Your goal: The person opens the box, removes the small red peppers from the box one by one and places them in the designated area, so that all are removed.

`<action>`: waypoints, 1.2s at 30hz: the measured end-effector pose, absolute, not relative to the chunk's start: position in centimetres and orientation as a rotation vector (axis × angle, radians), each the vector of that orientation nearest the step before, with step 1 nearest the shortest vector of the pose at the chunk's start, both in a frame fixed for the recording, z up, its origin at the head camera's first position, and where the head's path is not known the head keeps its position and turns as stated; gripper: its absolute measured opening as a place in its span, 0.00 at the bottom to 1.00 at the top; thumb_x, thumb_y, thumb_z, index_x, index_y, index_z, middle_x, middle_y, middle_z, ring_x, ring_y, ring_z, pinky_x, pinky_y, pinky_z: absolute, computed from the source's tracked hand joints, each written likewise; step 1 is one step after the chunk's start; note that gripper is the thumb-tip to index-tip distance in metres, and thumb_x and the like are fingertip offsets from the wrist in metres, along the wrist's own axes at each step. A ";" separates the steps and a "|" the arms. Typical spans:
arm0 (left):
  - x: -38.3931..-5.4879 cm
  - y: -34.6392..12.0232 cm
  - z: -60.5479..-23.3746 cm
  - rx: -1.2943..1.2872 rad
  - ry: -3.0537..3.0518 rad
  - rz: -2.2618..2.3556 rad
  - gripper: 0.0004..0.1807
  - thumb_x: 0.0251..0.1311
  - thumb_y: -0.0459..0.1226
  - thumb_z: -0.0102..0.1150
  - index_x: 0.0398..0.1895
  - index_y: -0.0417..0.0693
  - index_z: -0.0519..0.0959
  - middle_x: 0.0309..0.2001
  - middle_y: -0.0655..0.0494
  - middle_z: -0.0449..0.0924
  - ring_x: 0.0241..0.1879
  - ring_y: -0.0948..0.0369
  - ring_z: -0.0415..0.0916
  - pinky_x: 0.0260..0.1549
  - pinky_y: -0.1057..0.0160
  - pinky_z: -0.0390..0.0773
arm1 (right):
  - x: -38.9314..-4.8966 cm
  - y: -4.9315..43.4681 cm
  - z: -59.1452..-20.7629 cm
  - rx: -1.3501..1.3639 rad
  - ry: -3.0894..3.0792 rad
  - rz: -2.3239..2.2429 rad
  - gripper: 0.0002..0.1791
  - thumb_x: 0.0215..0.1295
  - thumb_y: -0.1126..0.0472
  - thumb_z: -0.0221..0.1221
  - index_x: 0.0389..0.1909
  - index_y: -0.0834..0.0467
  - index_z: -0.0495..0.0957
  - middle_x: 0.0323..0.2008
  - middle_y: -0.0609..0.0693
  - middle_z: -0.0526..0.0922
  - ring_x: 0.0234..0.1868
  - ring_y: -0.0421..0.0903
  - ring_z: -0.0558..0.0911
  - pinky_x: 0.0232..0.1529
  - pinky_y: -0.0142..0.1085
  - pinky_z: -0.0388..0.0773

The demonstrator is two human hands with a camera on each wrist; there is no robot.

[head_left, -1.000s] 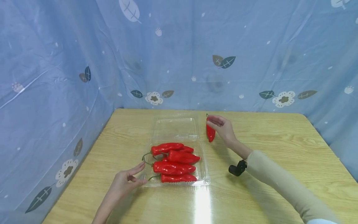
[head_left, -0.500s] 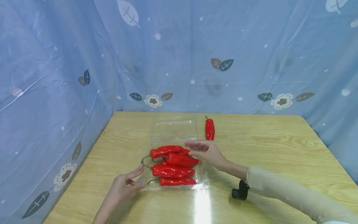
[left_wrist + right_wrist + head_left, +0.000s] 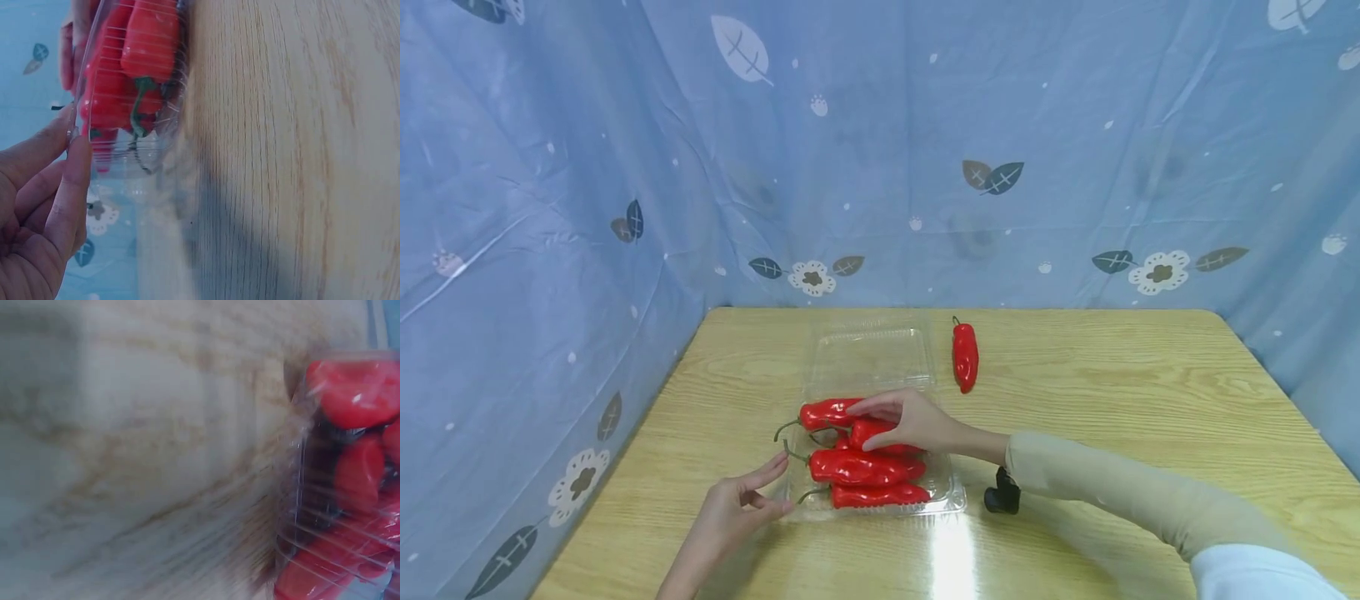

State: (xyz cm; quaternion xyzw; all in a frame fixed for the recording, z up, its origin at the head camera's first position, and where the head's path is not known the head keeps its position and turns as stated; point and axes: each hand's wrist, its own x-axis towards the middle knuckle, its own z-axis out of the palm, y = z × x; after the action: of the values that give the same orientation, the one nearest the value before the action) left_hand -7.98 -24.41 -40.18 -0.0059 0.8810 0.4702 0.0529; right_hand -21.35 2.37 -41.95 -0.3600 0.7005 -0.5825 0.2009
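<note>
A transparent plastic clamshell box [image 3: 951,492] lies on the table with its lid folded back, holding several glossy red peppers [image 3: 857,468] with green stems. At its left side, my left hand [image 3: 730,500] pinches the rim, thumb and fingers meeting on the plastic in the left wrist view. Over the heap is my right hand [image 3: 917,421]. Its extended fingers touch the far pepper [image 3: 827,412], and its thumb lies on the near side of the middle pepper [image 3: 861,432], most of which it hides. The right hand is out of its own wrist view.
A single red pepper [image 3: 966,358] lies on the table to the right of the box's lid [image 3: 872,354]. A black wrist camera [image 3: 1002,492] hangs below the right sleeve [image 3: 1090,467]. Blue patterned cloth [image 3: 910,167] stands behind the wooden table [image 3: 1120,375] and along its left.
My right hand has left the single pepper and moved toward me and left, over the peppers in the box. The far pepper has shifted slightly left. The left hand stays at the rim.
</note>
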 end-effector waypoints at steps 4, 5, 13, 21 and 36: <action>-7.7 -24.4 -40.0 0.020 2.706 1.433 0.31 0.47 0.35 0.72 0.58 0.39 0.76 0.62 0.47 0.71 0.20 0.67 0.72 0.16 0.71 0.68 | -21.5 1.9 -41.9 -1.115 1.973 -1.561 0.26 0.53 0.67 0.70 0.55 0.62 0.78 0.54 0.53 0.81 0.59 0.44 0.76 0.58 0.32 0.69; -7.7 -24.4 -40.0 0.033 2.712 1.437 0.31 0.48 0.35 0.72 0.58 0.38 0.76 0.62 0.46 0.71 0.21 0.67 0.72 0.16 0.70 0.68 | -21.5 1.8 -41.9 -1.145 1.982 -1.544 0.26 0.53 0.67 0.70 0.55 0.63 0.78 0.54 0.53 0.81 0.58 0.45 0.76 0.57 0.33 0.70; -7.6 -24.3 -40.1 0.013 2.707 1.434 0.31 0.47 0.35 0.72 0.57 0.38 0.76 0.62 0.46 0.71 0.21 0.66 0.74 0.17 0.70 0.69 | -21.2 1.9 -41.9 -1.227 2.059 -1.462 0.24 0.55 0.68 0.68 0.55 0.66 0.77 0.53 0.56 0.81 0.59 0.50 0.76 0.57 0.35 0.71; -7.7 -24.3 -39.9 -0.001 2.685 1.459 0.31 0.48 0.36 0.72 0.58 0.38 0.76 0.62 0.46 0.70 0.22 0.64 0.75 0.17 0.70 0.68 | -21.2 2.5 -41.6 -1.147 2.249 -1.348 0.22 0.56 0.60 0.69 0.52 0.61 0.80 0.50 0.51 0.83 0.54 0.47 0.79 0.54 0.35 0.74; -7.9 -24.3 -40.2 -0.026 2.681 1.454 0.31 0.48 0.37 0.72 0.59 0.41 0.76 0.62 0.49 0.72 0.22 0.65 0.74 0.19 0.70 0.69 | -21.0 2.4 -41.8 -1.168 2.344 -1.287 0.24 0.54 0.57 0.71 0.51 0.60 0.82 0.47 0.49 0.84 0.48 0.44 0.79 0.49 0.34 0.75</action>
State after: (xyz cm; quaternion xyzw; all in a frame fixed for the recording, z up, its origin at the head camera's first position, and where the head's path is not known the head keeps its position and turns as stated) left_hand -7.94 -24.32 -40.25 -0.0084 0.8781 0.4761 0.0460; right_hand -20.96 2.42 -41.75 -0.3977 0.7983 -0.4383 0.1113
